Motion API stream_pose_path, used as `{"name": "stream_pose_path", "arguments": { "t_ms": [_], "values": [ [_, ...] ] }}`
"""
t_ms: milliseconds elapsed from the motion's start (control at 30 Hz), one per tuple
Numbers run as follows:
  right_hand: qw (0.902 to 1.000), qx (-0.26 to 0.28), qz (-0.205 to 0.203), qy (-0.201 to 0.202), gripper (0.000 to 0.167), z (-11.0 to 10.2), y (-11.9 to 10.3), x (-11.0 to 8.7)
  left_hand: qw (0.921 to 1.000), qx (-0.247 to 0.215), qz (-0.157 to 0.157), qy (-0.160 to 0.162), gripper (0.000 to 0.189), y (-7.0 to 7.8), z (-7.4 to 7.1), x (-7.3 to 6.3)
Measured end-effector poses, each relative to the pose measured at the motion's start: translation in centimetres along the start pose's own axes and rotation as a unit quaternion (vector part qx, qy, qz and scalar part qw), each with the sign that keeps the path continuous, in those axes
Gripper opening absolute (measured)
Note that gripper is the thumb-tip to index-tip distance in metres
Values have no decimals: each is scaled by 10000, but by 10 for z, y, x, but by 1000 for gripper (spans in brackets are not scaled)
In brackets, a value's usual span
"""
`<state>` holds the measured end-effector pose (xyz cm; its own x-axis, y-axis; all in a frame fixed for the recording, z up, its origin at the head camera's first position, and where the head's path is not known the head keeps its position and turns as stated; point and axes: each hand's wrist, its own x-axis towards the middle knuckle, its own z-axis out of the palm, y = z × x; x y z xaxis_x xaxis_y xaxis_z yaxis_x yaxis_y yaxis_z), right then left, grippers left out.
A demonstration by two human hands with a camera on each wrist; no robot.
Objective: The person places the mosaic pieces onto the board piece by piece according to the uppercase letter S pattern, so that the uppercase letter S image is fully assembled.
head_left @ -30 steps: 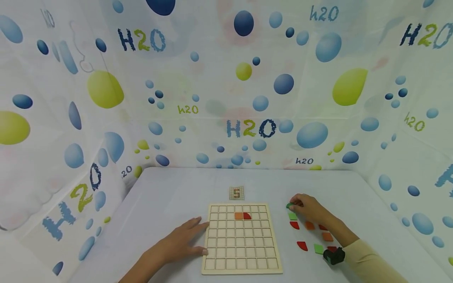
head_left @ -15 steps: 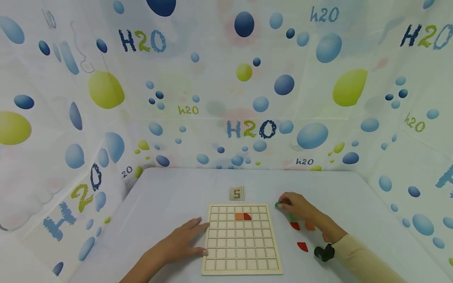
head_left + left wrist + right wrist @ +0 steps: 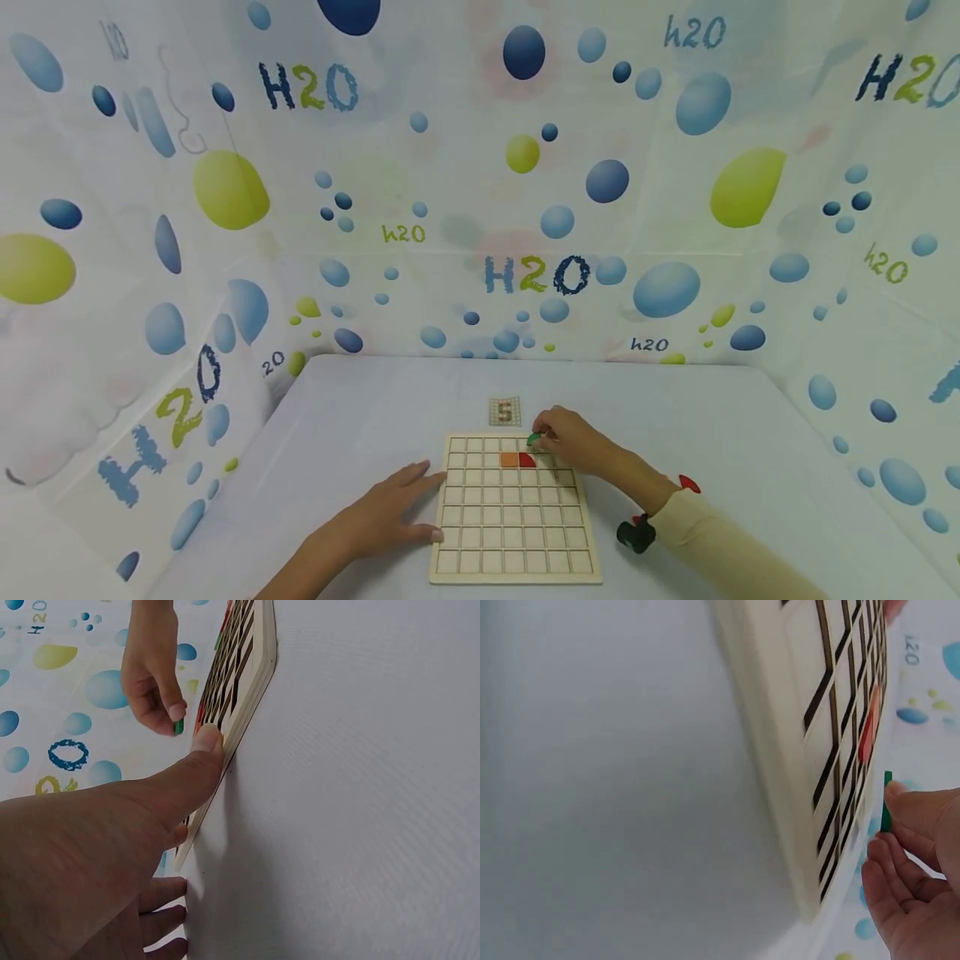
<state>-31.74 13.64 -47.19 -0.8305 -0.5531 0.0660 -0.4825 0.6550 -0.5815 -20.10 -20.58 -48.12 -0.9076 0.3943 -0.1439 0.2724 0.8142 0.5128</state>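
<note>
My right hand [image 3: 573, 440] pinches a small green tile [image 3: 533, 439] between thumb and fingertips, over the top rows of the wooden grid board [image 3: 517, 581]. In the right wrist view the green tile [image 3: 886, 801] shows edge-on, as a thin strip. On the board, an orange square tile [image 3: 509, 460] sits in one cell, with a red quarter-round tile [image 3: 527, 460] to its right. My left hand [image 3: 384, 510] lies along the board's left side, fingers spread. Seen from the left wrist, its thumb [image 3: 204, 746] touches the board's edge.
Behind the board lies a small card [image 3: 505, 411] with a gridded "S" figure. A red tile [image 3: 689, 483] shows beyond the right forearm, which hides other loose tiles. A black wrist device [image 3: 636, 534] is on the right sleeve. A patterned curtain [image 3: 450, 167] surrounds the white table.
My right hand has carried the green tile leftward, from the loose tiles at right to above the board's top rows. The left hand stays at the board's left edge.
</note>
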Motion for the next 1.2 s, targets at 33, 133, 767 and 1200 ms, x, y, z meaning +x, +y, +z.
{"name": "stream_pose_path", "arguments": {
  "t_ms": [33, 133, 767, 1200],
  "values": [
    [9999, -85, -83, -23, 14, 3, -3, 2, 10000, 8, -1, -9, 90, 0, 0, 0],
    [9992, -274, -287, -112, 18, 10, -15, 7, 10000, -4, -27, -24, 90, 0, 0, 0],
    [9934, -675, -671, -636, 17, 35, -51, 30, 9999, 138, -70, -23, 90, -1, 2, 1],
    [9919, -644, -841, -694, 8, 35, -53, 27, 9999, 115, -84, 10, 89, 2, 1, 0]
  ]
}}
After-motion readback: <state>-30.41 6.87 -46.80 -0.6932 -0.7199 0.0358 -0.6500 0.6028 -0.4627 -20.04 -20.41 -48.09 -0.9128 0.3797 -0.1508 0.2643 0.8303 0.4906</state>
